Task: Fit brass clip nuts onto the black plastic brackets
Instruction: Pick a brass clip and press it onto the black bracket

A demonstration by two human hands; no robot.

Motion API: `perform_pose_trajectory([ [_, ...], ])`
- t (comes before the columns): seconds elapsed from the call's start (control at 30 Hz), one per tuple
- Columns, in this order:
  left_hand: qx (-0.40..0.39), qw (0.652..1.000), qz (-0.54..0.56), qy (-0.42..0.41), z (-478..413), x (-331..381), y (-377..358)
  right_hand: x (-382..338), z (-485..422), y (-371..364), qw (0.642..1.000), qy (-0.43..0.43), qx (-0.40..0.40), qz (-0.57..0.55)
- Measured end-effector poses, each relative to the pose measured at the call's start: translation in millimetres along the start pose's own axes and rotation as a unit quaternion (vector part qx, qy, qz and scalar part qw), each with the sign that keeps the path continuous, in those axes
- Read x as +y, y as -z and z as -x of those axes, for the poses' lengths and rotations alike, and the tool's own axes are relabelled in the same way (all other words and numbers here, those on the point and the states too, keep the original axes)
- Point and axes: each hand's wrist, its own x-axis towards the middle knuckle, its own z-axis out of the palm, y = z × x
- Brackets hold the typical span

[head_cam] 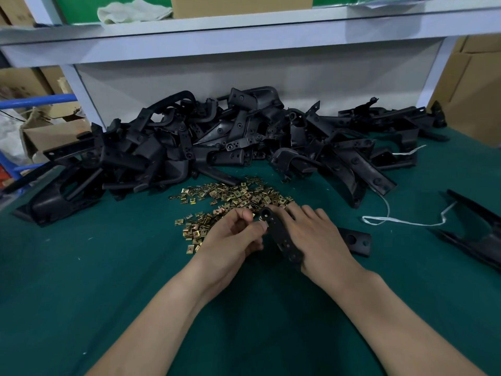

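Note:
My right hand (317,237) grips a black plastic bracket (282,237) over the green mat, its far end with a round hole pointing away from me. My left hand (233,237) pinches a small clip nut (262,219) against the bracket's left edge near that end; the nut is mostly hidden by my fingers. A scatter of brass clip nuts (230,199) lies just beyond and left of my hands. A large heap of black brackets (217,139) fills the back of the bench.
Green bench mat (108,267) under everything. Another black bracket (355,240) lies just right of my right hand, a longer black part (474,234) at the right edge. A white plastic strap (401,219) curls between them. Shelf (244,36) and cardboard boxes (477,85) stand behind.

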Motion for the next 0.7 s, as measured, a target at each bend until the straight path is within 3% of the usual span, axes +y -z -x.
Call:
perform_pose_trajectory([
  [0.7, -0.008, 1.000, -0.008, 0.008, -1.4, 2.0, 1.8, -2.1, -1.5, -5.9, 0.999, -0.006, 0.014, 0.028],
])
